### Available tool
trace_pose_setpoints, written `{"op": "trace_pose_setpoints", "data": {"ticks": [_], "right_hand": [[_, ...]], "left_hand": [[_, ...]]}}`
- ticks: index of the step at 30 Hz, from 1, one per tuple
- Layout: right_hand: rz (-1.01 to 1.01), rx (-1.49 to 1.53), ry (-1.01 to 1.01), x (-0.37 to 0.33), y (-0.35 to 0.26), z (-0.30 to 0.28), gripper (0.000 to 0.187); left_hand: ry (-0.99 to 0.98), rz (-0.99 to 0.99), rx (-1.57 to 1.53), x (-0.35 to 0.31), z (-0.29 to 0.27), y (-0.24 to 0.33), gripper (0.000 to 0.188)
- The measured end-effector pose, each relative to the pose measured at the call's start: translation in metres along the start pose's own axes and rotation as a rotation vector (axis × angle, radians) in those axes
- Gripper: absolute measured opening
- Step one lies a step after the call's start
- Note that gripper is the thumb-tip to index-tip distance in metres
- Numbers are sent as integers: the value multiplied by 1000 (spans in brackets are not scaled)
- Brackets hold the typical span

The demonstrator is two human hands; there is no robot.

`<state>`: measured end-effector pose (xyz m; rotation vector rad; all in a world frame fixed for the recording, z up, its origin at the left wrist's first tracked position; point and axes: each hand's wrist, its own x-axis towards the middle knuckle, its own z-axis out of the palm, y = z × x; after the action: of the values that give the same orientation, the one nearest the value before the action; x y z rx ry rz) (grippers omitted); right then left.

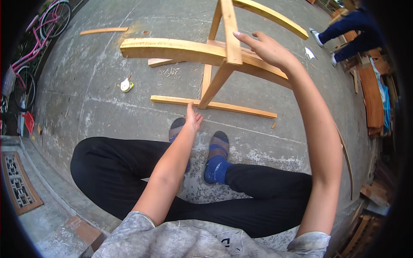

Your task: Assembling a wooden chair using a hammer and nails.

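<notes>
A pale wooden frame stands in front of me, made of a slanted leg, an upright slat and curved rails. My right hand is at its upper part, fingers apart, with one fingertip against the upright slat. The palm lies over the curved rail, and part of the contact is hidden. Low by the frame's foot, my left hand has its fingers spread, one of them reaching the long straight wooden strip on the ground. Neither hand is visibly wrapped round the wood.
A white and yellow tape measure and wood shavings lie on the concrete left of the frame. Farther off are a loose wooden strip and a pink bicycle. Another person's legs and stacked boards are at the right.
</notes>
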<state>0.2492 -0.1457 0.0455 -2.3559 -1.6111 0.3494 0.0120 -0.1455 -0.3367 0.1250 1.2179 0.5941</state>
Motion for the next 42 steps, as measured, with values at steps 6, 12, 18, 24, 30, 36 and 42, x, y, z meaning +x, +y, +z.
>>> {"op": "trace_pose_setpoints", "data": {"ticks": [6, 12, 18, 24, 30, 36, 42], "right_hand": [[82, 168, 24, 14, -29, 41, 96], [86, 179, 229, 15, -44, 60, 70], [105, 353, 233, 29, -23, 54, 75], [85, 420, 104, 36, -24, -1, 44], [47, 489, 51, 38, -12, -20, 31], [59, 461, 62, 33, -3, -34, 27], [164, 605, 127, 29, 19, -65, 24]], "left_hand": [[88, 179, -96, 23, 7, 26, 93], [94, 114, -95, 43, -6, 42, 80], [74, 114, -114, 25, 8, 44, 78], [0, 210, -695, 16, -8, 5, 83], [-508, -205, -292, 14, 14, 3, 88], [-818, -383, -315, 8, 47, -7, 93], [-1023, -523, -439, 17, 34, 25, 84]]}}
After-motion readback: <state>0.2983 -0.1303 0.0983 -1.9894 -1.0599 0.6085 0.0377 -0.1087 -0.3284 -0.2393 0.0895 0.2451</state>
